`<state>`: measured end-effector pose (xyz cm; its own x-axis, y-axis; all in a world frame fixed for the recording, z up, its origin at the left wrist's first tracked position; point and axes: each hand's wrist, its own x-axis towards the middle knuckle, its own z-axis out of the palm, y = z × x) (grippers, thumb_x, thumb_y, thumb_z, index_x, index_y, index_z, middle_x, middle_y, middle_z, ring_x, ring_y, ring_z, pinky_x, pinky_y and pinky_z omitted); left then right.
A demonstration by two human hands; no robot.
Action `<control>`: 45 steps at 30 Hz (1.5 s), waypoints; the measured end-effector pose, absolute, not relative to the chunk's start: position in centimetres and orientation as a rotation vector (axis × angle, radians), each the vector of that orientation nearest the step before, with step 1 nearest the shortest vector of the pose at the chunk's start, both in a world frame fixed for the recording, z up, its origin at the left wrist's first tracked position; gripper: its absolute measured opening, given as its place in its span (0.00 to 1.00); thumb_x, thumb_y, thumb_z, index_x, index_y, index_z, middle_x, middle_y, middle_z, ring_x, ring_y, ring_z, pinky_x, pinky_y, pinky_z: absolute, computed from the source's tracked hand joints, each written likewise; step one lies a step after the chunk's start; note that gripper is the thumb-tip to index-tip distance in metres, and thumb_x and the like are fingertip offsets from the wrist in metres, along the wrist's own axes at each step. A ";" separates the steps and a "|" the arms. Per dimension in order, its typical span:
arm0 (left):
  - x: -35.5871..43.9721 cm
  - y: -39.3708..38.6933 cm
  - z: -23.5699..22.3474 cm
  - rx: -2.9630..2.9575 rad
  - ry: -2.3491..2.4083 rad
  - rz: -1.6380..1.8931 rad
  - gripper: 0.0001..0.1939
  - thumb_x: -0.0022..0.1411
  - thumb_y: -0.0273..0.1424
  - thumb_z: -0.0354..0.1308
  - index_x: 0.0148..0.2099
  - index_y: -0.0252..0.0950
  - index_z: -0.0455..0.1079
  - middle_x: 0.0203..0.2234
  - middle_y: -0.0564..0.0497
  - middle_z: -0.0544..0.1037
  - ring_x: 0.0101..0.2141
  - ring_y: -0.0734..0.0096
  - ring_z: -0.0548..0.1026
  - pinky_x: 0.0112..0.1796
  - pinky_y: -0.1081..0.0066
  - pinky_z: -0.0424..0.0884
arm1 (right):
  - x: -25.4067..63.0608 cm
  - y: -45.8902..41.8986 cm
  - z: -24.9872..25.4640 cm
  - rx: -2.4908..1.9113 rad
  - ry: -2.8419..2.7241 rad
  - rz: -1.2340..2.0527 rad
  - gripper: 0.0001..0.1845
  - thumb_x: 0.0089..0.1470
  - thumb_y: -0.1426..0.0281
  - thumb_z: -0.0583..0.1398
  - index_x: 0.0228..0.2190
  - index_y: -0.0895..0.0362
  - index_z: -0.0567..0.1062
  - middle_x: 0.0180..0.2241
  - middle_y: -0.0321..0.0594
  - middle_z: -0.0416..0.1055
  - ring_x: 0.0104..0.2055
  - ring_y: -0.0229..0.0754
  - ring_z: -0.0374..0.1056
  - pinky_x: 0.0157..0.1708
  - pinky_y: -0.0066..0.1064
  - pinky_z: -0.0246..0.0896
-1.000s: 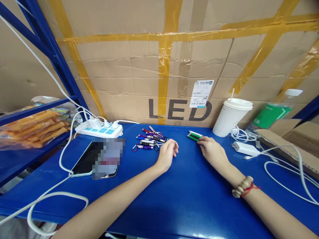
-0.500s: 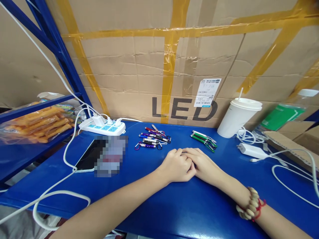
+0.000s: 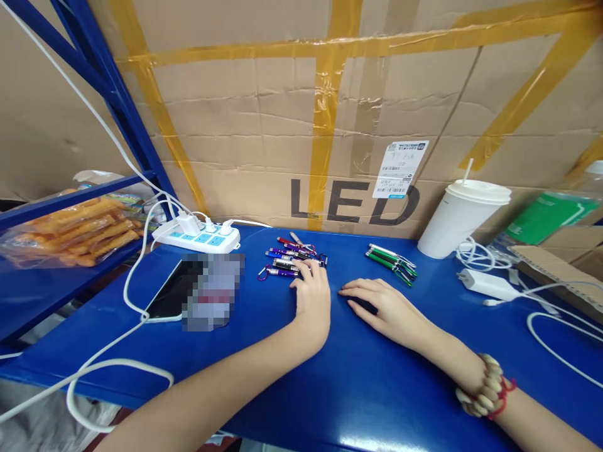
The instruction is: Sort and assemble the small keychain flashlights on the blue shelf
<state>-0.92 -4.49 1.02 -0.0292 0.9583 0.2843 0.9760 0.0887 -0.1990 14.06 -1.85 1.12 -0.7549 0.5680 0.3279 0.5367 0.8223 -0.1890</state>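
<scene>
My left hand (image 3: 315,294) is open, its fingers spread and bent over the near right part of a pile of small pen-like keychain lights (image 3: 282,263). These are purple, blue, red and dark, with carabiner clips; my fingers partly cover them, and whether they touch any is unclear. My right hand (image 3: 384,307) lies open on the blue table (image 3: 377,389), palm down, holding nothing visible. Beyond it sits a second group of similar lights, green and silver (image 3: 390,263), side by side with their clips toward the right.
At the left are a white power strip (image 3: 198,237) with plugs, a phone (image 3: 172,292) and loose white cables. To the right stand a white lidded cup (image 3: 459,220) with a straw, a charger (image 3: 490,284) and a green-labelled bottle (image 3: 549,216). A large cardboard box (image 3: 245,138) rises behind.
My hands were clasped together and have come apart. The left has moved left and forward to the coloured lights, its fingers opening; the right has stayed near its place, now flat.
</scene>
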 end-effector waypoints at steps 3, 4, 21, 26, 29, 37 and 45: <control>-0.7 -4.9 1.1 -1.834 -2.157 0.026 0.25 0.60 0.15 0.35 0.57 0.26 0.59 0.54 0.30 0.60 0.56 0.37 0.57 0.31 0.61 0.74 | 14.1 -1.9 1.0 -0.826 -2.648 0.092 0.14 0.58 0.72 0.50 0.42 0.55 0.72 0.43 0.44 0.71 0.45 0.44 0.67 0.43 0.39 0.62; -0.7 -4.9 1.2 -1.819 -2.187 0.042 0.25 0.60 0.15 0.35 0.57 0.26 0.59 0.55 0.30 0.60 0.56 0.37 0.58 0.32 0.60 0.74 | 14.0 -1.8 1.0 -0.823 -2.650 0.094 0.14 0.58 0.72 0.50 0.42 0.55 0.72 0.43 0.44 0.71 0.45 0.44 0.67 0.43 0.39 0.62; -0.2 -5.0 1.6 -2.280 -1.872 -0.067 0.14 0.61 0.19 0.42 0.45 0.29 0.65 0.33 0.41 0.74 0.35 0.61 0.75 0.32 0.68 0.71 | 14.0 -1.9 1.1 -0.862 -2.648 -0.016 0.11 0.57 0.72 0.51 0.38 0.57 0.72 0.39 0.44 0.72 0.40 0.43 0.68 0.37 0.36 0.61; -0.1 -5.3 1.1 -2.463 -1.481 -0.312 0.16 0.59 0.24 0.48 0.51 0.29 0.62 0.29 0.44 0.75 0.32 0.65 0.75 0.31 0.72 0.70 | 14.4 -1.6 1.0 -1.063 -2.586 -0.105 0.09 0.55 0.72 0.53 0.29 0.58 0.73 0.31 0.43 0.73 0.33 0.43 0.68 0.32 0.33 0.60; -0.1 -5.3 0.7 -2.468 -1.390 -0.448 0.19 0.59 0.27 0.47 0.53 0.28 0.60 0.30 0.44 0.76 0.31 0.65 0.75 0.29 0.72 0.70 | 14.5 -1.5 0.9 -1.102 -2.519 -0.012 0.09 0.52 0.73 0.54 0.33 0.57 0.74 0.35 0.42 0.73 0.37 0.43 0.69 0.34 0.33 0.60; 0.0 -5.2 0.4 -2.526 -0.995 -1.004 0.13 0.56 0.24 0.44 0.41 0.31 0.66 0.24 0.48 0.76 0.26 0.70 0.75 0.26 0.74 0.71 | 14.6 -1.3 -0.5 -0.769 -2.575 0.229 0.21 0.56 0.72 0.51 0.51 0.52 0.65 0.52 0.43 0.63 0.52 0.45 0.60 0.49 0.42 0.58; -0.4 -5.0 1.0 -2.506 -1.538 -1.386 0.09 0.55 0.26 0.47 0.39 0.38 0.64 0.29 0.52 0.73 0.29 0.75 0.71 0.31 0.76 0.69 | 14.6 -1.4 0.9 -0.813 -2.606 0.158 0.11 0.58 0.67 0.53 0.40 0.56 0.71 0.46 0.48 0.67 0.49 0.49 0.61 0.45 0.44 0.60</control>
<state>-0.45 -5.02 0.99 0.1911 0.7738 0.6039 0.6807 -0.5478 0.4864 14.64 -1.39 0.93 -0.7488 0.5664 0.3443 0.5206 0.8240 -0.2235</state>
